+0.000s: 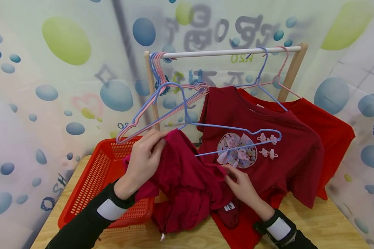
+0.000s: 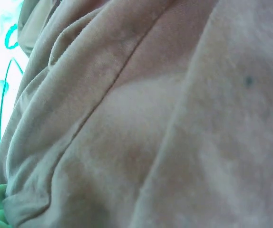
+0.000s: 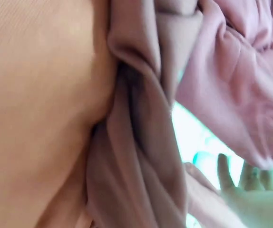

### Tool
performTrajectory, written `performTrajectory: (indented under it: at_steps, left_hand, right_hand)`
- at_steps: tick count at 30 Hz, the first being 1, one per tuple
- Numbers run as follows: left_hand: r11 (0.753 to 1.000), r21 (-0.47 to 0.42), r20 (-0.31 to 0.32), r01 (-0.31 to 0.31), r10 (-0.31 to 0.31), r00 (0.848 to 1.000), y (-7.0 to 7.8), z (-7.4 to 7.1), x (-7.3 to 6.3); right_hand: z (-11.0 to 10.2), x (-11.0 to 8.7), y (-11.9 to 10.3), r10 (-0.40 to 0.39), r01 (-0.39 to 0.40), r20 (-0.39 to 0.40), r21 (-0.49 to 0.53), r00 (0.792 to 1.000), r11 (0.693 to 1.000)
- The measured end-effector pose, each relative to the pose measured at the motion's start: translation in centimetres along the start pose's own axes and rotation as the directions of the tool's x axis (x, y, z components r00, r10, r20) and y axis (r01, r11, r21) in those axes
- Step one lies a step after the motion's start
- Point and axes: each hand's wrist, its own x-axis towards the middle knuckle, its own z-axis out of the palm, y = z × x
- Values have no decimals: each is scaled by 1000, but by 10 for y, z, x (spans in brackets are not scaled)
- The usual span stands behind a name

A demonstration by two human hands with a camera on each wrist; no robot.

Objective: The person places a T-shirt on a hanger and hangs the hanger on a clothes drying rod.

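My left hand pinches the upper edge of a crimson garment between thumb and fingers. A blue hanger has one arm running into the cloth beside that hand; its other arm sticks out bare to the right. Lower down, my right hand pinches another edge of the same garment. The rest of the cloth hangs bunched over the table. Close folds of cloth fill most of the left wrist view. In the right wrist view, draped cloth hides much of the hand's work.
A white rail on wooden posts carries several pink and blue hangers at its left end. Toward its right hang a dark red T-shirt and a brighter red garment. An orange-red basket stands left on the wooden table.
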Motion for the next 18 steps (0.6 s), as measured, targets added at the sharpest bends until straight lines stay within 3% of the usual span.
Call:
performTrajectory:
  at_steps: [5, 9, 15, 18]
  left_hand:
    - [1000, 2, -22, 18, -18, 1000, -3, -8, -3]
    - [999, 0, -27, 38, -38, 999, -5, -14, -6]
    - [998, 7, -43, 57, -57, 997, -7, -18, -9]
    - [998, 4, -48, 67, -67, 997, -8, -20, -9]
  right_hand:
    - [-19, 2, -5, 91, -79, -52, 200, 995, 977]
    - [-31, 5, -14, 152, -117, -123, 255, 981, 960]
    - [-42, 12, -22, 241, -145, -262, 340, 934, 929]
    - [-53, 17, -30, 233, -101, -340, 363, 911, 926]
